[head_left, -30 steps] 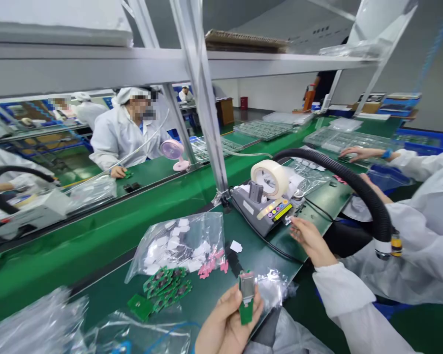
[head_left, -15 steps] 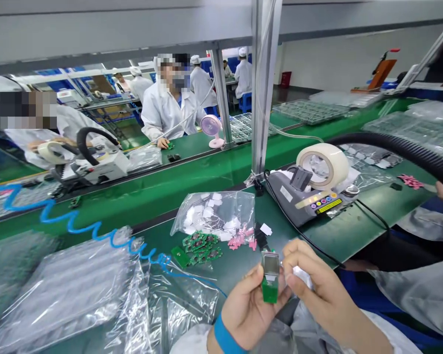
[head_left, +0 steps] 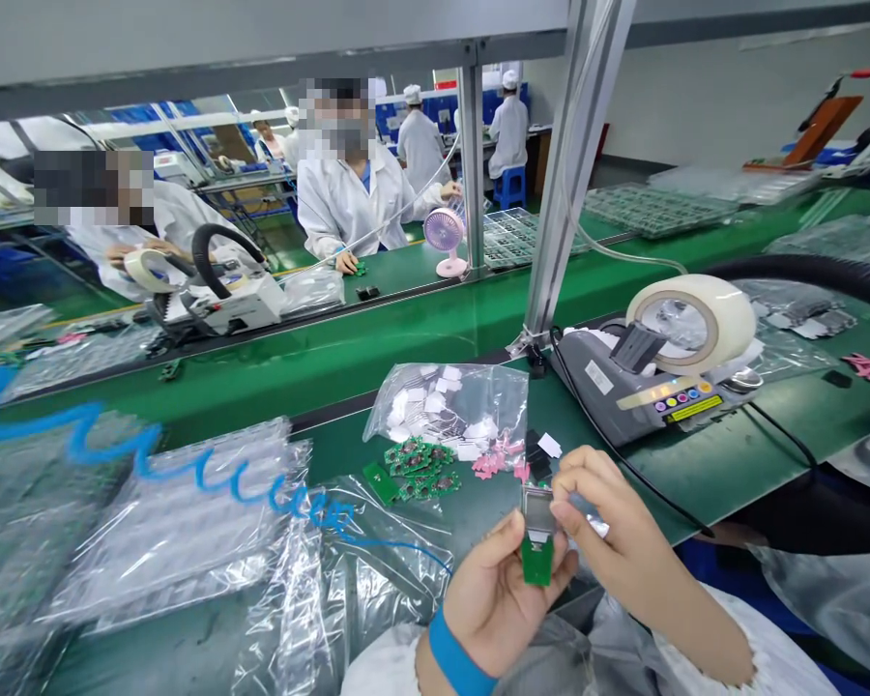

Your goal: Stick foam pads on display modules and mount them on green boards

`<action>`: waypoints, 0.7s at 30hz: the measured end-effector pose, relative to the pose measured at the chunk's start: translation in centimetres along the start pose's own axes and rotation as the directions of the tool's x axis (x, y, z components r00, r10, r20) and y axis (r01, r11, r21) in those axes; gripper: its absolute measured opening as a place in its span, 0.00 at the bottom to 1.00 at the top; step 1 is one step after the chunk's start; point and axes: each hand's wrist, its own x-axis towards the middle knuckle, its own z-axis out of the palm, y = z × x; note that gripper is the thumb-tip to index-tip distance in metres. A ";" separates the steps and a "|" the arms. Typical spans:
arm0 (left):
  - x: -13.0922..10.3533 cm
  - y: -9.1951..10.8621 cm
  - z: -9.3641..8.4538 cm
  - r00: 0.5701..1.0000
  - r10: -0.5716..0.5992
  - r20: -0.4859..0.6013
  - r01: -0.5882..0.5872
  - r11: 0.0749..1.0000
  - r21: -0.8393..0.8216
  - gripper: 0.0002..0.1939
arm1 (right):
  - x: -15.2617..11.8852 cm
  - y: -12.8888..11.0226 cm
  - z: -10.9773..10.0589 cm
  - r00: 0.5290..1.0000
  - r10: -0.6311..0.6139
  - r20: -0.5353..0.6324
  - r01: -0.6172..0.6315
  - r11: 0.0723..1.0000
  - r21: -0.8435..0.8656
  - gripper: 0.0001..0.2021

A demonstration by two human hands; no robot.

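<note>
A small green circuit board with a grey screen (head_left: 537, 561) is held upright by my left hand (head_left: 489, 590), which wears a blue wrist band. The fingers of my right hand (head_left: 616, 527) are pinched at the screen's right edge, and something shiny shows under them. Just beyond my hands lie black pieces and a white square (head_left: 549, 445), pink parts (head_left: 499, 456), a pile of green boards (head_left: 420, 464) and a clear bag of white pieces (head_left: 446, 406).
A grey tape dispenser (head_left: 623, 387) with a cable stands at the right. Plastic-wrapped trays (head_left: 188, 522) and a coiled blue cord (head_left: 217, 474) lie left. A metal post (head_left: 576, 174) rises ahead. Across the bench, people in white work beside a pink fan (head_left: 446, 237).
The view has turned left, so the bench things sit further right. My right fingers have moved in onto the screen's edge. Across the bench, a person's other hand now shows, raised beside the fan.
</note>
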 end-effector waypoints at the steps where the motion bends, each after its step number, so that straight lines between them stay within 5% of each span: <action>1: 0.1 0.0 0.0 1.000 0.008 -0.008 -0.008 1.000 0.000 0.05 | 0.0 0.1 0.4 0.999 -0.007 -0.048 0.004 0.998 -0.068 0.08; 6: 0.2 0.3 -0.1 0.994 0.084 -0.063 -0.082 0.996 0.037 0.05 | -0.1 0.1 2.2 0.979 -0.038 -0.201 -0.008 0.975 -0.224 0.05; 10: -0.8 1.4 0.1 0.993 0.113 -0.045 -0.102 0.975 0.197 0.05 | 0.5 0.5 2.3 0.992 -0.124 -0.020 0.121 0.985 -0.123 0.13; 12: -1.5 2.8 0.5 0.993 0.120 -0.020 -0.097 0.887 0.452 0.10 | 1.2 1.2 2.0 0.985 -0.168 0.048 0.172 0.978 -0.116 0.11; 14: -1.6 5.2 1.1 0.976 0.216 -0.005 -0.153 0.707 0.690 0.14 | 1.8 2.1 1.7 0.990 -0.140 -0.032 0.133 0.976 -0.174 0.11; 17: 0.2 10.7 2.1 0.880 0.473 0.029 -0.285 0.479 0.830 0.13 | 2.1 3.7 1.6 0.972 -0.090 -0.215 0.034 0.967 -0.251 0.09; 21: 5.1 20.3 2.7 0.639 0.769 0.000 -0.247 0.206 0.947 0.13 | 0.3 5.6 3.2 0.976 -0.197 -0.098 0.166 0.951 -0.261 0.06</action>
